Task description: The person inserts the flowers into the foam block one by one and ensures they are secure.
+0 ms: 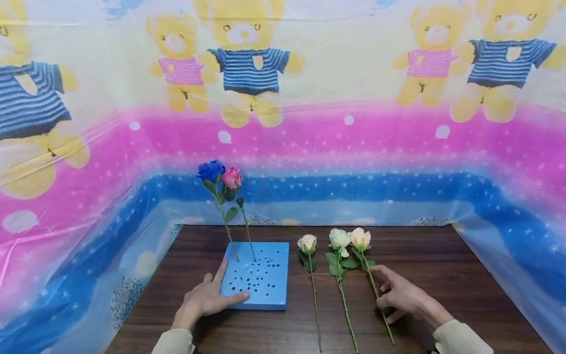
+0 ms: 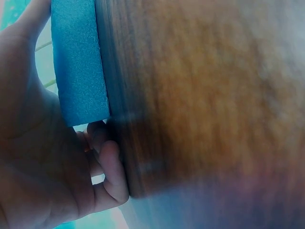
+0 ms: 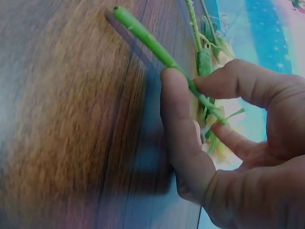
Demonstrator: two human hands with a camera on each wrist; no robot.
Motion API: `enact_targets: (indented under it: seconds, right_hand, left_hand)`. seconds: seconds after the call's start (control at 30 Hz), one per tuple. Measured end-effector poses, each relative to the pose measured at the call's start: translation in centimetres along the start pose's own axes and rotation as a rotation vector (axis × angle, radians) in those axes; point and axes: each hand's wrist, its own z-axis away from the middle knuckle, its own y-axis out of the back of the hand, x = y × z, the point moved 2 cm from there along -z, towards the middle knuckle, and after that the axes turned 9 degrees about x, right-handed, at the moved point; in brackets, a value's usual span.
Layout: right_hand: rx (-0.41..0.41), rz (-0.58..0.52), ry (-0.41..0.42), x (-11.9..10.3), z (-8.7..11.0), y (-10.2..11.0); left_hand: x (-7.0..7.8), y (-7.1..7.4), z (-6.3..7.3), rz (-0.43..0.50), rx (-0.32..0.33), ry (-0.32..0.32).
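A blue foam block (image 1: 276, 282) with many small holes lies on the table, a blue rose (image 1: 211, 170) and a pink rose (image 1: 232, 177) upright in its back left part. My left hand (image 1: 205, 297) spans its front left corner, forefinger straight along the left side and thumb across the front edge; the block's side (image 2: 78, 62) shows in the left wrist view. At right, my right hand (image 1: 404, 295) pinches the green stem (image 3: 147, 40) of a pale peach rose (image 1: 360, 239) between thumb and finger. The cut stem end sits slightly above the table in the right wrist view.
A white rose (image 1: 339, 239) lies close left of the held one. Another cream-pink rose (image 1: 307, 244) lies nearer the block. The dark wooden table (image 1: 442, 265) is bordered at the back and sides by a printed bear curtain (image 1: 309, 187).
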Motion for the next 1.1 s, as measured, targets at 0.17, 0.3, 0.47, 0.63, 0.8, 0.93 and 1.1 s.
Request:
enact_targets:
  seconds: [0.17, 0.3, 0.47, 0.63, 0.8, 0.93, 1.1]
  right_hand:
    - [-0.045, -0.018, 0.031, -0.1, 0.3, 0.3]
    - [-0.062, -0.038, 0.034, -0.2, 0.4, 0.6]
    - [-0.066, -0.050, 0.046, -0.5, 0.7, 0.9]
    - [-0.073, -0.063, 0.072, -0.7, 0.9, 1.4]
    - [-0.084, -0.057, 0.086, -1.4, 0.8, 1.7]
    - [-0.090, -0.046, 0.087, -1.9, 0.7, 1.9]
    - [-0.090, -0.036, 0.094, -2.1, 0.5, 1.9]
  left_hand:
    - [0.0, 0.0, -0.1, -0.002, -0.002, 0.001]
    - [-0.1, 0.0, -0.1, -0.002, -0.009, 0.003]
    - [-0.1, 0.0, -0.1, -0.001, -0.010, -0.004]
    - [0.0, 0.0, -0.1, 0.001, -0.011, -0.002]
    - [0.1, 0.2, 0.0, 0.000, -0.009, -0.005]
    - [0.1, 0.2, 0.0, 0.000, -0.005, -0.003]
    - [0.1, 0.2, 0.2, -0.012, 0.022, -0.020]
